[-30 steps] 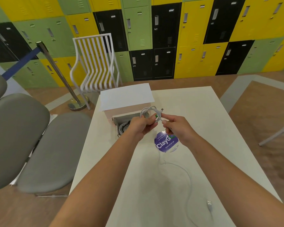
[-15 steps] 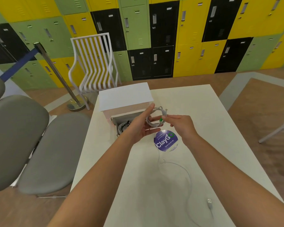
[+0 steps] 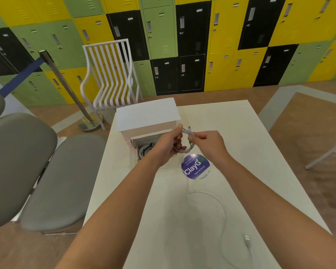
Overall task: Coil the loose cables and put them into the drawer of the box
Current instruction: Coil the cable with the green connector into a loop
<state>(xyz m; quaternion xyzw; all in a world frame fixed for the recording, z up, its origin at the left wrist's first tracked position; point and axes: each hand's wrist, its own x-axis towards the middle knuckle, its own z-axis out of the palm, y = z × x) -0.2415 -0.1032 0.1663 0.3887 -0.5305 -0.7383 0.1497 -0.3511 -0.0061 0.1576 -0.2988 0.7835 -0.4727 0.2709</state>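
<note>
1. Nearest the camera, on the white counter (image 3: 250, 152), a loose white cable (image 3: 222, 206) lies uncoiled, its USB plug (image 3: 247, 239) at the near end and its long run curving away toward the sticker.
2. Farther on, a round purple sticker (image 3: 196, 167) reads "ClayGo" and "Clean as you go"; a smaller line above is too fine to read.
3. Just beyond it, the left hand (image 3: 170, 146) is closed around a coiled white cable (image 3: 184, 140), while the right hand (image 3: 208, 141) pinches a green tie (image 3: 190, 143) at the coil's right side.
4. Directly behind and left of the coil, the open drawer (image 3: 144, 146) of the white box (image 3: 147, 117) already holds coiled cables; the left hand is nearer, so I judge a short push leftward and away would do it.
</note>
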